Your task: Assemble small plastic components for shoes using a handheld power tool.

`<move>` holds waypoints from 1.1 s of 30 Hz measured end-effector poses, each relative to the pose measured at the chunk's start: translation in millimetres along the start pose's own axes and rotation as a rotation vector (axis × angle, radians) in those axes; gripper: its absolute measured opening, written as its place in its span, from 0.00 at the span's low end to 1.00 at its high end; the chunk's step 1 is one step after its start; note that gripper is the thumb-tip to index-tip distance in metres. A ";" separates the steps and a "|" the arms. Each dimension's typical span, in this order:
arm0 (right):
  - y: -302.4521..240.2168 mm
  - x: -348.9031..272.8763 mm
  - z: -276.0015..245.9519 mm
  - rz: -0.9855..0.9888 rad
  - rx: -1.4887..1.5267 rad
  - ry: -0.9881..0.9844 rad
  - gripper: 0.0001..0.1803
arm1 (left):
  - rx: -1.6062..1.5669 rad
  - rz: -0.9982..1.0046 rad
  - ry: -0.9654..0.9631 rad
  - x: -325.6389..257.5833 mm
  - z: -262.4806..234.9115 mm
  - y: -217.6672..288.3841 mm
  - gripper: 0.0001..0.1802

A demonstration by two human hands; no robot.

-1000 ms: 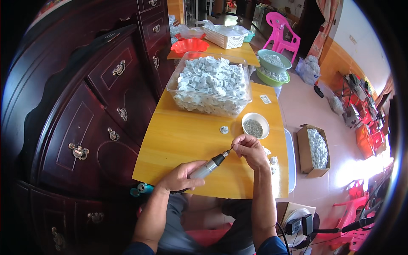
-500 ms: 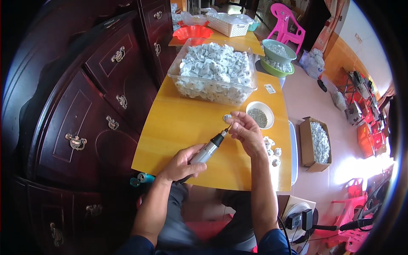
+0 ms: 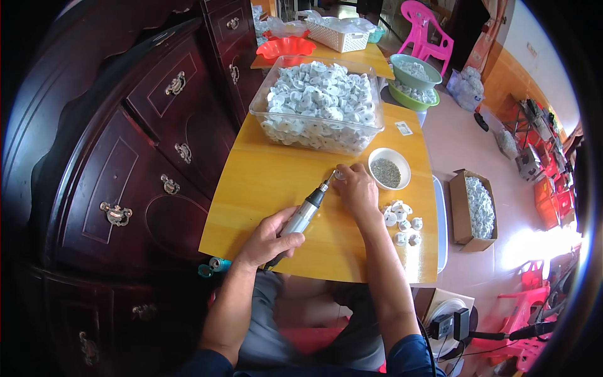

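My left hand (image 3: 267, 242) is wrapped round a silver and black electric screwdriver (image 3: 303, 217), its bit slanting up and away to the right. At the bit's end, my right hand (image 3: 359, 191) pinches a small round white plastic part (image 3: 339, 174) just above the table. The bit's tip meets or nearly meets this part; whether a screw sits there is too small to tell. Right of my right hand stands a white bowl (image 3: 406, 171) of tiny metal screws. Several white plastic parts (image 3: 396, 212) lie loose beside my right forearm.
A clear plastic bin (image 3: 358, 147) heaped with white parts stands at the far side of the yellow table (image 3: 245, 188). Dark wooden drawers (image 3: 94, 176) rise on the left. A cardboard box (image 3: 461, 213) of white parts sits on the floor at right, and green basins (image 3: 414, 72) stand behind.
My right hand has come down and slightly left, and its fingers now bring the white part to the bit. Earlier, that hand held its fingertips at the bit's end, with a part lying beyond.
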State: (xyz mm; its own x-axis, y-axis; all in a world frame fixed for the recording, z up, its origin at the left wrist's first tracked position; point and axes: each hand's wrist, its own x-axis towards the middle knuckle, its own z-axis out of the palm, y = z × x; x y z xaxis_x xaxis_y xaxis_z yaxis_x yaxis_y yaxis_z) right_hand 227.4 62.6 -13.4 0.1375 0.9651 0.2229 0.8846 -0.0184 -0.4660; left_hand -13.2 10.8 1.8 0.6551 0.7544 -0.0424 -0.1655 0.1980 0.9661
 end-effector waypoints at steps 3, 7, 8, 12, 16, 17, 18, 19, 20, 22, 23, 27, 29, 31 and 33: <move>2.6 0.2 1.3 0.057 -0.016 -0.026 0.15 | 0.008 -0.007 -0.004 -0.2 0.4 0.5 0.33; 11.7 -13.1 -1.2 -0.035 0.004 0.136 0.14 | 0.017 -0.012 -0.043 -0.6 1.1 0.6 0.34; 11.1 -18.9 -5.9 0.012 0.196 0.094 0.12 | 0.016 -0.007 -0.042 -1.5 0.4 0.1 0.34; 7.3 -36.0 -14.7 0.191 0.731 -0.008 0.10 | 0.050 -0.041 -0.062 -3.3 -0.7 -4.0 0.35; 17.6 -40.7 -8.5 0.211 1.126 -0.029 0.10 | 0.032 -0.066 -0.103 -1.1 2.8 -3.6 0.36; 22.0 -40.3 -4.7 0.190 1.205 -0.040 0.10 | 0.033 -0.068 -0.107 -0.7 3.6 -3.2 0.36; 23.5 -39.8 -3.2 0.166 1.285 -0.052 0.10 | 0.044 -0.071 -0.105 -0.9 4.2 -2.5 0.36; 25.0 -39.6 -2.7 0.167 1.287 -0.050 0.10 | 0.053 -0.073 -0.104 -0.9 4.3 -2.1 0.36; 26.2 -39.2 -2.7 0.172 1.301 -0.054 0.09 | 0.055 -0.074 -0.106 -1.0 3.7 -2.1 0.36; 20.6 -38.4 -6.5 0.176 1.316 -0.062 0.08 | 0.077 -0.083 -0.085 -2.5 1.3 -3.3 0.37; 16.6 -38.5 -9.3 0.204 1.284 -0.058 0.08 | 0.078 -0.085 -0.084 -2.7 0.9 -2.8 0.37; 17.0 -38.5 -7.6 0.243 1.194 -0.081 0.11 | 0.088 -0.092 -0.075 -2.5 2.1 -2.5 0.38; 20.6 -37.3 -3.6 0.257 1.214 -0.046 0.13 | 0.085 -0.083 -0.078 -1.7 2.8 -3.6 0.38; 21.6 -36.7 -2.8 0.268 1.233 -0.014 0.14 | 0.071 -0.086 -0.093 -1.8 2.1 -4.3 0.38; 21.2 -36.7 -4.6 0.283 1.235 -0.041 0.15 | 0.077 -0.095 -0.096 -1.5 1.1 -5.9 0.38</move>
State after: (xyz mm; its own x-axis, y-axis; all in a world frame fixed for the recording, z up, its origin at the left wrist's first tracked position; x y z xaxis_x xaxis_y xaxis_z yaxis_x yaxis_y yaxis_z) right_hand 243.2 25.6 -27.5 0.2197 0.9751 -0.0310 -0.1795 0.0092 -0.9837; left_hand -12.4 7.9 -3.5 0.7333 0.6703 -0.1135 -0.0447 0.2141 0.9758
